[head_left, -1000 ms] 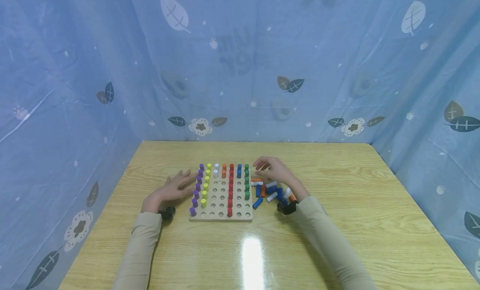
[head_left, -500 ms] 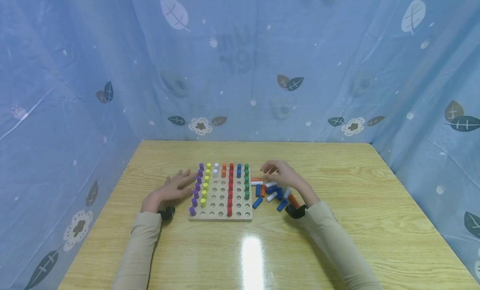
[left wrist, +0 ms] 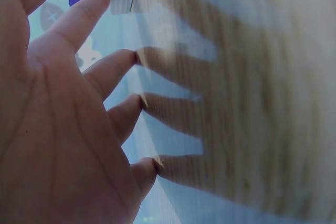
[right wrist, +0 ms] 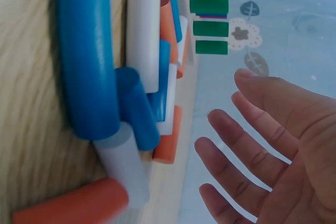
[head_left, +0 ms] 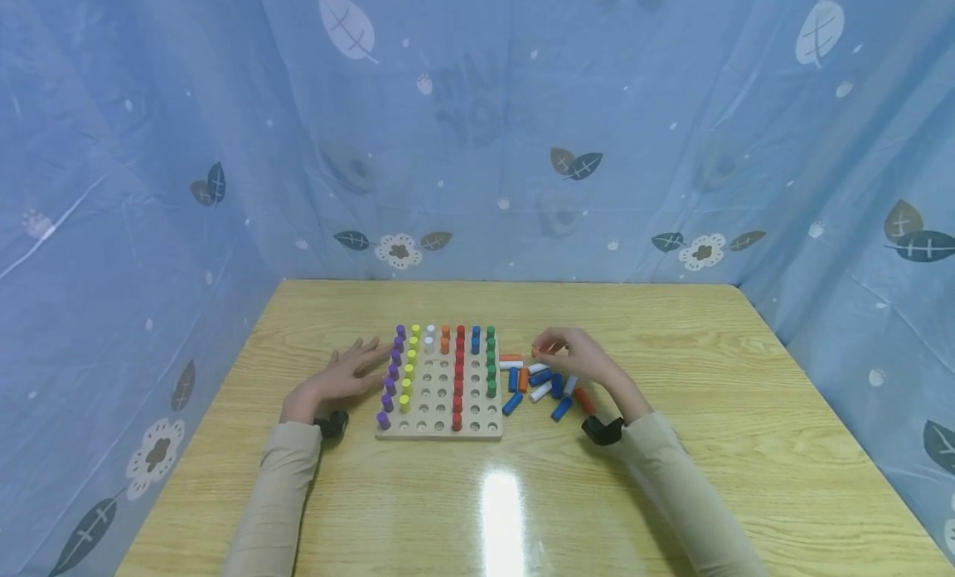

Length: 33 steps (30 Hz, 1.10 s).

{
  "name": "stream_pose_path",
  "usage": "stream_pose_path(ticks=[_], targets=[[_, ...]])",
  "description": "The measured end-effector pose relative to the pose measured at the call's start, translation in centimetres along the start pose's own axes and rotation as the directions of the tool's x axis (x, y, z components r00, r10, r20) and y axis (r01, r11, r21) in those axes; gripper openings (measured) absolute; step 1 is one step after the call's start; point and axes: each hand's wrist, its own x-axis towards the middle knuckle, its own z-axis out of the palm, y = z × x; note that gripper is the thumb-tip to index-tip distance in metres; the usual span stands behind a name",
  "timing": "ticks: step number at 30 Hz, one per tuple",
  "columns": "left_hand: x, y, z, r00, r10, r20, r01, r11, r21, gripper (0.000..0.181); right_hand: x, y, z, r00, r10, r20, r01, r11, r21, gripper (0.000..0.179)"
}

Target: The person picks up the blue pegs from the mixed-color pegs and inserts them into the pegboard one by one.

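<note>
Hovering right of the loose pegs, the right hand (head_left: 570, 351) has its fingers loosely bent and parted, the thumb clear of them and nothing in their grasp. An orange peg (right wrist: 168, 136) lies on the counter (head_left: 686, 353) just beyond its fingertips; whether they touch it cannot be told. Blue pegs (head_left: 512, 404) and white pegs (head_left: 540, 391) lie scattered between this hand and the right edge of the pegboard (head_left: 440, 436), with another orange peg (head_left: 585, 400) nearer the wrist. The right forearm reaches in from the near side of the counter, angled leftward toward its far edge, with a black wrist mount (head_left: 602, 431) at the cuff. Toward the counter's left edge, the left hand (head_left: 345, 373) lies with fingers spread wide, palm down, a fingertip meeting the pegboard's left side beside the purple pegs (head_left: 393, 371). Its forearm also comes from the near side, running more directly toward the far edge. On the pegboard, purple and red pegs (head_left: 458, 371) stand in full columns, while yellow, white, orange, blue and green ones stand in shorter columns starting at the side facing the counter's far edge.
</note>
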Motion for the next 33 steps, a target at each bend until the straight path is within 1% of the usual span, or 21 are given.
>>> stream_pose_path(ticks=[8,15,22,26,33], targets=[[-0.1,0.0,0.1,1.000,0.010,-0.007,-0.009,1.000,0.006,0.062,-1.2,0.2,-0.3,0.997,0.072,-0.015,-0.072,0.997,-0.018,0.026],[-0.1,0.0,0.0,1.000,0.000,-0.004,0.000,1.000,0.001,0.062,-2.0,0.8,-0.5,0.997,0.080,-0.012,-0.081,0.996,-0.040,0.028],[-0.1,0.1,-0.1,1.000,0.003,-0.006,-0.003,1.000,0.006,0.061,-2.9,0.8,-0.6,0.991,0.133,-0.011,-0.134,0.988,-0.076,0.026],[-0.2,0.2,-0.1,1.000,0.001,-0.008,-0.001,1.000,-0.003,0.062,-3.4,0.7,-0.5,0.995,0.103,-0.017,-0.104,0.989,-0.108,0.028],[-0.1,-0.1,0.0,1.000,-0.006,-0.002,0.006,1.000,0.024,0.062,-4.1,1.0,-0.1,0.997,0.074,-0.019,-0.076,0.987,-0.144,0.029]])
